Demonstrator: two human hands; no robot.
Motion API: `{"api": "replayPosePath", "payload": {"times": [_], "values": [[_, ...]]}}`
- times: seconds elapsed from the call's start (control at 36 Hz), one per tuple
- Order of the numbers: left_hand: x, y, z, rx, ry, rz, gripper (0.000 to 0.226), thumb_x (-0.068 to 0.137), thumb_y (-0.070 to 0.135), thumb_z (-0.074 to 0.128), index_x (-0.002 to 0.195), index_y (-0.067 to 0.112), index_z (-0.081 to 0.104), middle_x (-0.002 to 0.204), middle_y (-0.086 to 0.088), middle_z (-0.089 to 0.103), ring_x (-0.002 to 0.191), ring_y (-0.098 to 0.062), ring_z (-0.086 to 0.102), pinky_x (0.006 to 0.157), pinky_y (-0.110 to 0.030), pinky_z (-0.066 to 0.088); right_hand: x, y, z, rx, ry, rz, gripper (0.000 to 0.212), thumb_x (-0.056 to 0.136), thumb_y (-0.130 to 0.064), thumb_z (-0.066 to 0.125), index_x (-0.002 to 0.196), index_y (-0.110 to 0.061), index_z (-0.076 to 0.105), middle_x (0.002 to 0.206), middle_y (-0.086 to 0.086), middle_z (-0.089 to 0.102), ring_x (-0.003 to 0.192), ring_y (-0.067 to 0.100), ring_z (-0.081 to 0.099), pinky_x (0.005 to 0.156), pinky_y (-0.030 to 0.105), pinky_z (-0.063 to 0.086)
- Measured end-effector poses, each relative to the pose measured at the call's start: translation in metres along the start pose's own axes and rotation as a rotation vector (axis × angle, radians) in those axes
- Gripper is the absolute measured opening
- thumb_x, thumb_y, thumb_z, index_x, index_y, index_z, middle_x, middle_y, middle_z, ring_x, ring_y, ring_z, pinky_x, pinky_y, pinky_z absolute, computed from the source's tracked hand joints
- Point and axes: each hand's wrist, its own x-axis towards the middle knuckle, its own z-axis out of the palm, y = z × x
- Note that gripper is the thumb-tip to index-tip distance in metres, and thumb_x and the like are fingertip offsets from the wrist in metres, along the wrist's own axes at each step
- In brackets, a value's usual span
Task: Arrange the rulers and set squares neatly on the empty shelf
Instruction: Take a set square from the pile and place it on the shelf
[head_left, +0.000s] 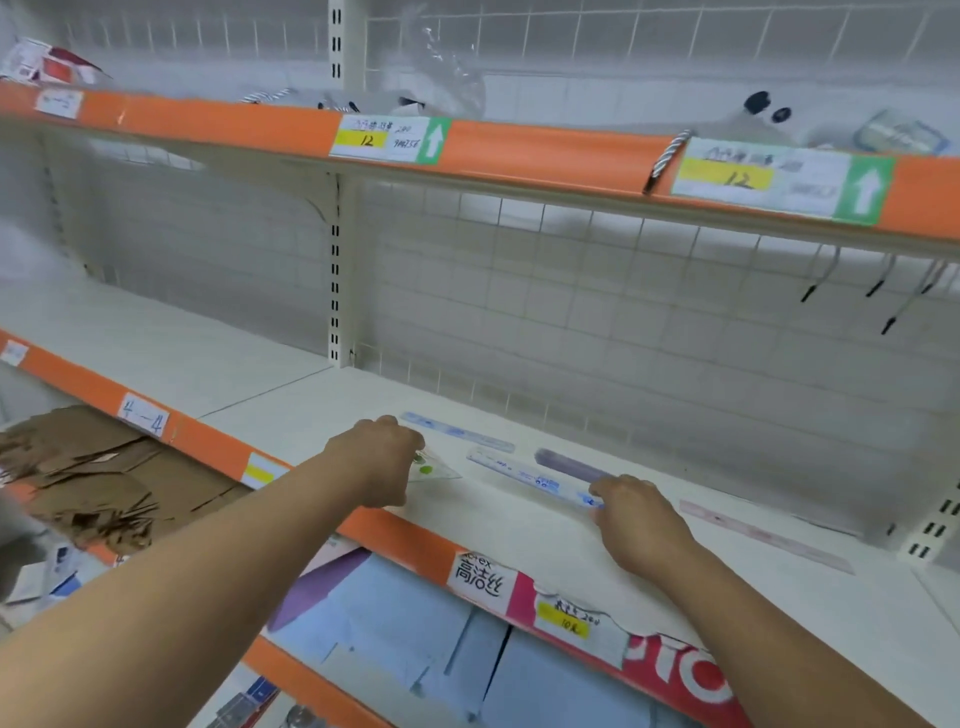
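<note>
At lower centre, shelf (519, 525): white board with an orange front strip, rulers lying flat on it
left hand (382, 460): fingers curled down over the left corner of the set square (434, 470), gripping it
set square: clear with a green spot, flat on the shelf, sticking out to the right of that hand
right hand (636, 514): thumb and bent fingers pinch the right end of the clear ruler (524, 475)
clear ruler: blue print, slanting up-left
others: blue ruler (457, 431) behind; purple ruler (569, 462) just beside the clear one; pink ruler (763, 535) apart at right
</note>
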Motion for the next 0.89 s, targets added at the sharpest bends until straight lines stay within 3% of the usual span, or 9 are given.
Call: {"api": "replayPosePath", "payload": {"times": [0.11, 0.36, 0.5, 0.64, 0.78, 0.89], "values": [[0.017, -0.014, 0.004, -0.011, -0.018, 0.045, 0.069, 0.082, 0.027, 0.069, 0.144, 0.027, 0.037, 0.132, -0.004, 0.043, 0.120, -0.024, 0.046, 0.091, -0.034, 0.047, 0.009, -0.009, 0.007, -0.025, -0.017, 0.021, 0.018, 0.096, -0.013, 0.045, 0.104, -0.016, 0.061, 0.112, 0.003, 0.060, 0.097, 0.020, 0.054, 0.070, 0.027, 0.041], [0.053, -0.053, 0.007, 0.046, -0.092, 0.211, 0.072, 0.084, 0.033, 0.070, 0.146, 0.027, 0.033, 0.135, -0.005, 0.041, 0.123, -0.026, 0.045, 0.100, -0.038, 0.044, 0.016, -0.037, 0.013, -0.025, -0.011, 0.126, 0.013, 0.095, -0.011, 0.043, 0.087, -0.017, 0.051, 0.105, 0.004, 0.062, 0.094, 0.021, 0.056, 0.069, 0.029, 0.042], [0.072, -0.074, 0.004, 0.117, -0.112, 0.312, 0.075, 0.084, 0.033, 0.070, 0.148, 0.026, 0.030, 0.137, -0.006, 0.039, 0.123, -0.026, 0.046, 0.099, -0.036, 0.044, 0.006, -0.059, 0.020, -0.019, -0.007, 0.193, 0.022, 0.097, -0.015, 0.041, 0.110, -0.016, 0.059, 0.109, 0.005, 0.059, 0.099, 0.022, 0.054, 0.081, 0.032, 0.046], [0.083, -0.089, 0.009, 0.144, -0.129, 0.418, 0.064, 0.083, 0.032, 0.071, 0.140, 0.023, 0.042, 0.129, -0.007, 0.044, 0.116, -0.026, 0.049, 0.094, -0.035, 0.046, -0.006, -0.077, 0.026, -0.015, -0.021, 0.266, 0.022, 0.092, -0.011, 0.043, 0.105, -0.017, 0.060, 0.101, 0.005, 0.058, 0.093, 0.021, 0.052, 0.079, 0.032, 0.046], [0.091, -0.095, 0.019, 0.148, -0.152, 0.480, 0.066, 0.083, 0.035, 0.071, 0.141, 0.023, 0.041, 0.130, -0.005, 0.044, 0.119, -0.024, 0.047, 0.095, -0.034, 0.045, -0.015, -0.085, 0.028, -0.050, -0.119, 0.300, 0.015, 0.089, -0.008, 0.044, 0.093, -0.016, 0.055, 0.090, 0.001, 0.050, 0.085, 0.020, 0.047, 0.072, 0.030, 0.039], [0.099, -0.095, 0.025, 0.121, -0.182, 0.530, 0.075, 0.082, 0.039, 0.071, 0.146, 0.025, 0.034, 0.140, -0.004, 0.040, 0.128, -0.024, 0.042, 0.104, -0.035, 0.040, -0.018, -0.088, 0.026, -0.052, -0.163, 0.317, 0.024, 0.090, -0.012, 0.044, 0.106, -0.015, 0.062, 0.100, 0.006, 0.060, 0.091, 0.022, 0.055, 0.076, 0.031, 0.044]]}}
